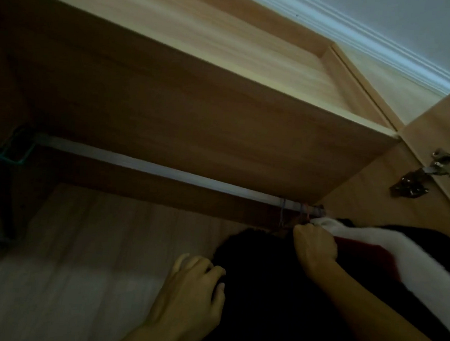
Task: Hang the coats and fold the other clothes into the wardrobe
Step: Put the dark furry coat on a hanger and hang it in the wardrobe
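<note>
Head view, looking up into the wardrobe. Right hand [315, 248] is clenched in a fist at the collar of the dark coat [275, 308], just under the rail [164, 169]. What sits inside the fist is hidden, likely the hanger neck. Left hand [196, 286] is lower and to the left of the right hand, fingers curled onto the coat's shoulder edge.

The coat hangs below both hands. Thin hanger hooks [363, 216] sit just above the right hand's knuckles, too blurred to tell whether the coat's own hook is over the rail. Red-and-white garment [373, 252] touches the right hand on its right side, packed against the coat. Empty hangers [7, 150] are well away to the left of the left hand. Shelf [197, 101] sits close above the rail, and a door hinge [428, 173] is up and right of the right hand.

Risks, as judged:
- If the hook is only half seated, letting go drops coat and hanger together.
- The tight gap under the shelf leaves little room to lift the hook.
- At this crowded end the hook may snag a neighbour's hook or drag the red-and-white garment off.
- A left-hand tug on the shoulder could slide the coat off its hanger.
- Dim light hides the hook.
</note>
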